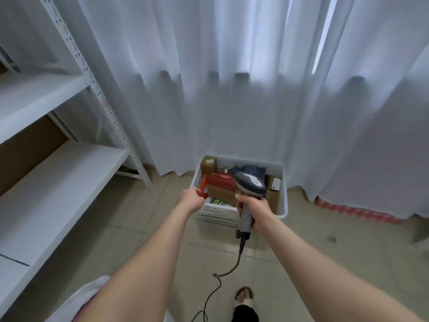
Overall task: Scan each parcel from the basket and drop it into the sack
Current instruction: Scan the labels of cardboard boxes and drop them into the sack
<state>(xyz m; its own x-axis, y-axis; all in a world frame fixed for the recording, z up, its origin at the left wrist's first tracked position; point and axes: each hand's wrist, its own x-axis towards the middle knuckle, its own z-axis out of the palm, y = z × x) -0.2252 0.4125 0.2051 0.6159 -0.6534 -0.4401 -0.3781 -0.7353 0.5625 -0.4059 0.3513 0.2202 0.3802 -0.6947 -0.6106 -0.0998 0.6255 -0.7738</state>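
Observation:
A white plastic basket [283, 201] stands on the tiled floor in front of the curtain, filled with several parcels: brown cardboard boxes, a dark blue bag [248, 170] and a red packet. My left hand [191, 198] grips an orange-red parcel [218, 181] by its near left end, over the basket's left side. My right hand [251, 211] holds the grey handle of a barcode scanner [250, 184], its dark head raised over the basket beside the red parcel. The scanner's cable [228, 270] trails down to the floor. A white sack edge [86, 296] shows at the bottom left.
White metal shelving [58, 163] fills the left side, with a brown box on a lower shelf. A white curtain [232, 101] hangs behind the basket. A red patterned strip [362, 213] lies under the curtain at right. My sandalled foot [243, 295] is on the tiles below.

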